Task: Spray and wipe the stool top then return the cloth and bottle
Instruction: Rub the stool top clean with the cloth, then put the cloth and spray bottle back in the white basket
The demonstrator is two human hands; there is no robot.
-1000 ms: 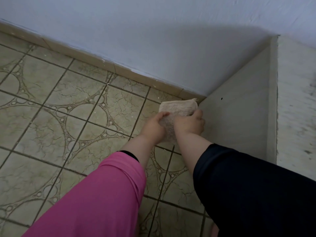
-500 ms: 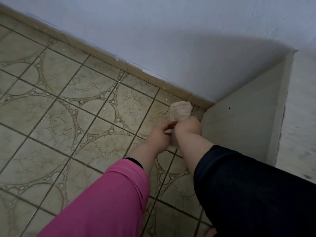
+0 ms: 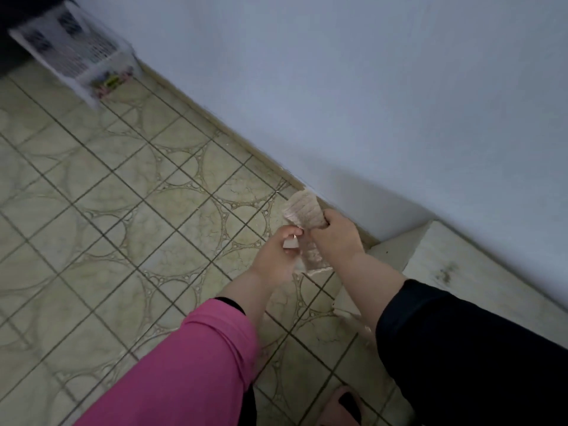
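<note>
Both hands on cloth, mid-air over floor tiles.
Left hand [image 3: 278,258] pinches the cloth's [image 3: 304,212] lower end, probably; right hand [image 3: 336,233] fisted round its middle, long axis roughly vertical. White stool [image 3: 76,53], blurred, far left by the wall.

**Around the tiled floor**

A beige ceramic tiled floor [image 3: 129,229] with circular patterns meets a pale blue painted wall [image 3: 368,103] along its far edge. A blurred white perforated plastic basket [image 3: 76,53] stands at the floor's far-left corner.
</note>
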